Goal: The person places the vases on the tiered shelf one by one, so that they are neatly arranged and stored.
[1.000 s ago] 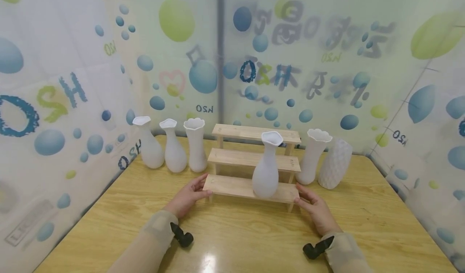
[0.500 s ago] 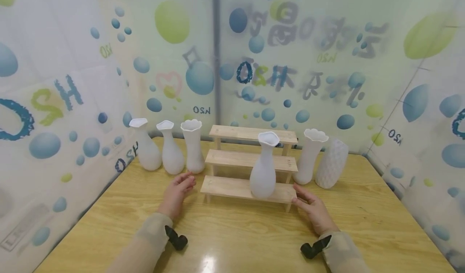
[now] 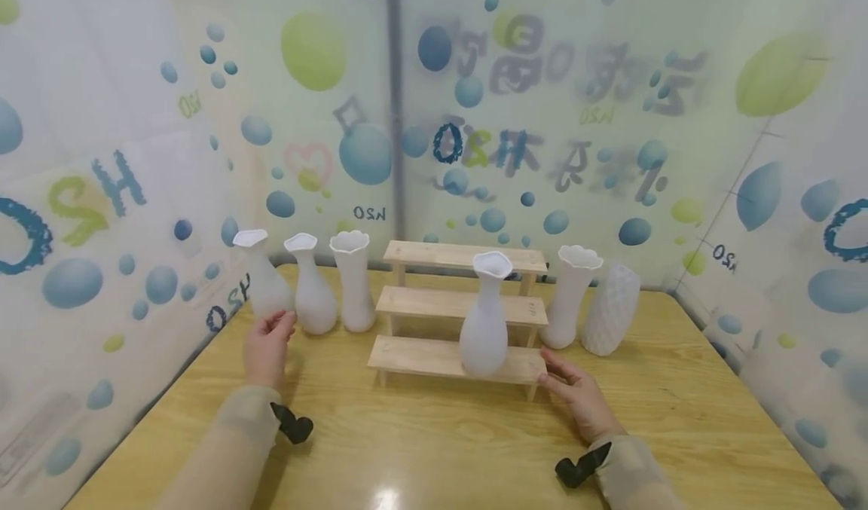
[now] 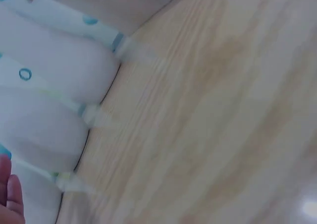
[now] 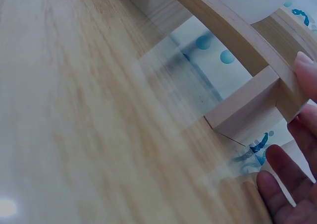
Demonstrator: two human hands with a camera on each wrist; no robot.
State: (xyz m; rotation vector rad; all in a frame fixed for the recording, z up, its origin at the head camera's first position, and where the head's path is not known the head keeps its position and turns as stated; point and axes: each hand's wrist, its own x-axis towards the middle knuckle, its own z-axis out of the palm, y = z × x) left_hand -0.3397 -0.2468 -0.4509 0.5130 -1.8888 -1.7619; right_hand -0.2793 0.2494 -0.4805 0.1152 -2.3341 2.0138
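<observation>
My left hand (image 3: 267, 348) is at the leftmost white vase (image 3: 267, 280), its fingers overlapping the lower body in the head view. In the left wrist view, only a few fingers (image 4: 12, 194) show at the left edge, near the vases' bases. Farther right, a three-tier wooden display stand (image 3: 461, 303) carries a narrow-necked white vase (image 3: 484, 337) on its lowest step. My right hand (image 3: 579, 393) holds the right end of that step. In the right wrist view, its thumb and index finger meet the board's corner (image 5: 285, 92), while the other fingers extend below.
Right of the left vase stand another bulbous vase (image 3: 315, 299) and a scalloped-rim vase (image 3: 354, 284). Beyond the stand's right end are a second scalloped vase (image 3: 568, 299) and a textured, slanting vase (image 3: 612, 310). Printed curtains (image 3: 136, 193) enclose the wooden table (image 3: 434, 450).
My left hand has let go of the stand's left end and moved left to the leftmost vase. My right hand stays at the stand's right end. The head view has shifted slightly.
</observation>
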